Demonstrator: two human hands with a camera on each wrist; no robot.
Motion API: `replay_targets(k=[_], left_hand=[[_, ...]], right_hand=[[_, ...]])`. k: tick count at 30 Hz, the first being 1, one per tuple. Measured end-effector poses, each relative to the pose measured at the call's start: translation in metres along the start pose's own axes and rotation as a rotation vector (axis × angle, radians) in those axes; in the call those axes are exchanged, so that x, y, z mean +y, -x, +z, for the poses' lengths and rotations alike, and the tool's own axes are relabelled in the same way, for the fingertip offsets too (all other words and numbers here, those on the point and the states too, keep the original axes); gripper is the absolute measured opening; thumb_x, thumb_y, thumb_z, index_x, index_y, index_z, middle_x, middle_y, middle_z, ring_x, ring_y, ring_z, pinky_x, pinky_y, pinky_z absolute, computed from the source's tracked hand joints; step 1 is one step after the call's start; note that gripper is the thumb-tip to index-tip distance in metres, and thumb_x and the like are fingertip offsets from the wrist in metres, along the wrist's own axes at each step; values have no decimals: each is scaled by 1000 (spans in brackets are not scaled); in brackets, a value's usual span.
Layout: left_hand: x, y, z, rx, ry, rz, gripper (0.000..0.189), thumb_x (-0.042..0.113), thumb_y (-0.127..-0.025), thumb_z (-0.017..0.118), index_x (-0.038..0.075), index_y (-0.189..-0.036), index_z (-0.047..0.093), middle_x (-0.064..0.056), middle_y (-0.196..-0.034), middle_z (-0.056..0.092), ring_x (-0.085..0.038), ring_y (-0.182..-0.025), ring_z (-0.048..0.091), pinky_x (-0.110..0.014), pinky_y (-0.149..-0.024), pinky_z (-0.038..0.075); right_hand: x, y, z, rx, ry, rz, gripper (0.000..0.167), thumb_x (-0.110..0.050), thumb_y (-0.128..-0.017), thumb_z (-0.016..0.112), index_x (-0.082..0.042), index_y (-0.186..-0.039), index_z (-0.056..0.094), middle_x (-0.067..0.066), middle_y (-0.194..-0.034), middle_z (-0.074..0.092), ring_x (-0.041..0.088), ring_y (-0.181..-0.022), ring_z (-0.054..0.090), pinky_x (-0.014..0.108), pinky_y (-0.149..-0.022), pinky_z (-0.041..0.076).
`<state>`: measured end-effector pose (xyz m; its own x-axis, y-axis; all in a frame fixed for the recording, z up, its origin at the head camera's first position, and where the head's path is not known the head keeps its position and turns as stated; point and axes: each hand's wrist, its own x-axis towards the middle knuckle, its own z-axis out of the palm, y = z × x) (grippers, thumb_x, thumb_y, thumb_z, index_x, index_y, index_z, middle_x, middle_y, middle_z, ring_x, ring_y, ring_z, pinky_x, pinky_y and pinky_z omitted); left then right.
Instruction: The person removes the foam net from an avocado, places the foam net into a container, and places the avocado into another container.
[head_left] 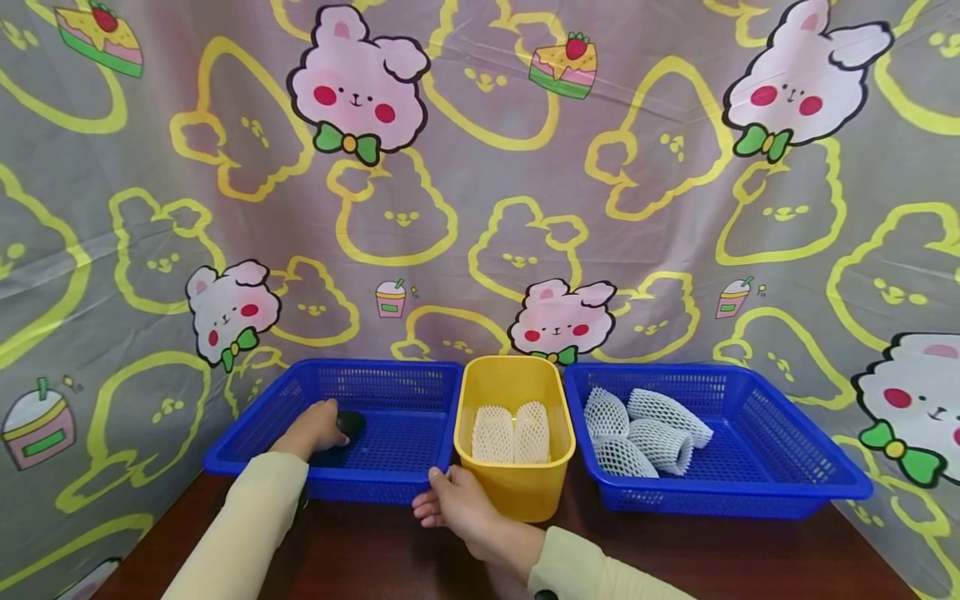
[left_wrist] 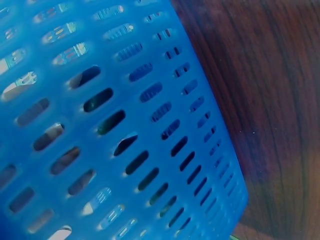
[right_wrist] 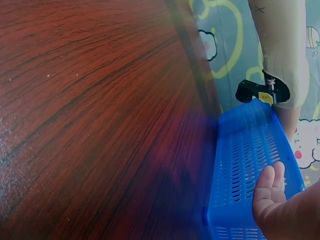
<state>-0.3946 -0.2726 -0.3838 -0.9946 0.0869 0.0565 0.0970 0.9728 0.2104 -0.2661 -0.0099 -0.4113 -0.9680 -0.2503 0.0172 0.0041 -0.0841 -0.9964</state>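
In the head view my left hand (head_left: 318, 425) reaches down into the left blue basket (head_left: 408, 477). Its fingers grip a dark, rounded, greenish-black object (head_left: 351, 425) close to the basket floor; part of that object is behind the hand. My right hand (head_left: 465, 504) is at the same basket's front right corner, beside the yellow bin (head_left: 517, 487), fingers loosely bent near the rim. The right wrist view shows fingers (right_wrist: 267, 187) in front of the basket's slotted wall. Only glimpses come through the slots of the basket wall (left_wrist: 150, 125) in the left wrist view.
Two white foam net sleeves (head_left: 493, 433) stand in the yellow bin. Several more foam net sleeves (head_left: 660, 446) lie in the left part of the right blue basket (head_left: 750, 500). Everything stands on a dark wooden table (head_left: 360, 550) before a patterned cloth (head_left: 480, 183).
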Motion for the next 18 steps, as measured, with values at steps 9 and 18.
replay_targets(k=[9, 18], left_hand=[[1, 2, -1, 3, 7, -14, 74, 13, -77, 80, -26, -126, 40, -43, -127, 46, -54, -119, 44, -56, -100, 37], [8, 8, -4, 20, -33, 38, 75, 15, -81, 77, -25, -130, 37, -43, -133, 40, -53, -126, 38, -57, -103, 32]], right_hand=[[-2, 3, 0, -12, -14, 16, 22, -15, -105, 39, 4, -96, 47, 12, -76, 65, 14, -61, 59, 31, -60, 55], [-4, 10, -6, -78, 3, 8, 21, -16, -104, 43, 0, -91, 48, 11, -74, 64, 15, -60, 60, 31, -58, 55]])
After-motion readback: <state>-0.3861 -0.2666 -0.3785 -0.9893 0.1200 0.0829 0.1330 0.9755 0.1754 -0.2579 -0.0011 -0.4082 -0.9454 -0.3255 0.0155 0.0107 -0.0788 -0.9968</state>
